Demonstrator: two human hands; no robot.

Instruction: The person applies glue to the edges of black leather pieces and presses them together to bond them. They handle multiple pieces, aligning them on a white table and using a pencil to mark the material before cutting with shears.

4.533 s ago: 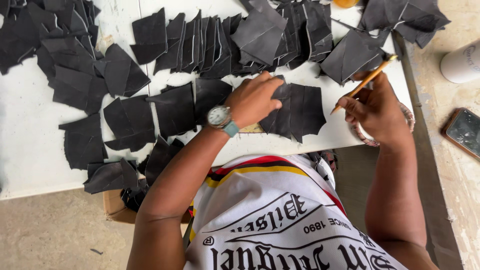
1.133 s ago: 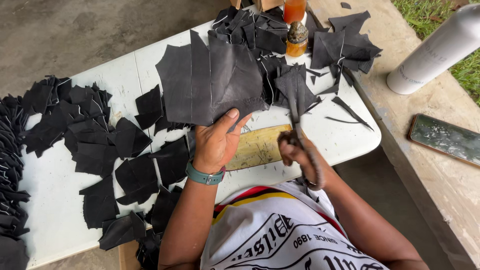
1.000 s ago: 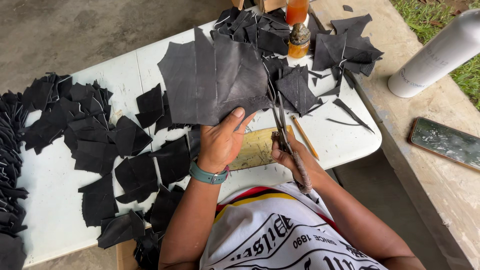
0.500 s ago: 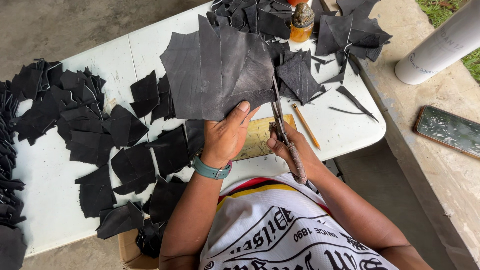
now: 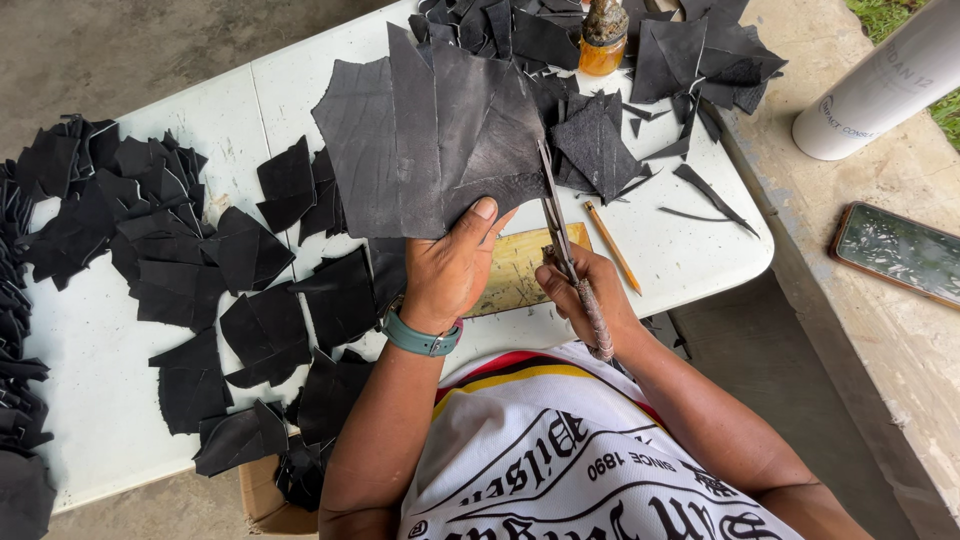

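My left hand (image 5: 452,268) grips the near edge of a large black leather sheet (image 5: 430,140) and holds it raised over the white table (image 5: 100,370). My right hand (image 5: 585,300) is closed on the wrapped handles of long scissors (image 5: 556,215). Their blades point away from me along the sheet's right edge. A teal wristband sits on my left wrist. A wooden board (image 5: 525,268) lies under both hands.
Many cut black leather pieces (image 5: 180,260) cover the table's left and far side. A pencil (image 5: 612,246) lies right of the scissors, a small amber bottle (image 5: 603,40) at the far edge. A phone (image 5: 900,250) and a white cylinder (image 5: 880,85) rest on the concrete ledge at right.
Since 4.5 s ago my right hand swapped the pencil for scissors and my left hand lifted the big sheet. In the last second the blades moved up to the sheet's right edge.
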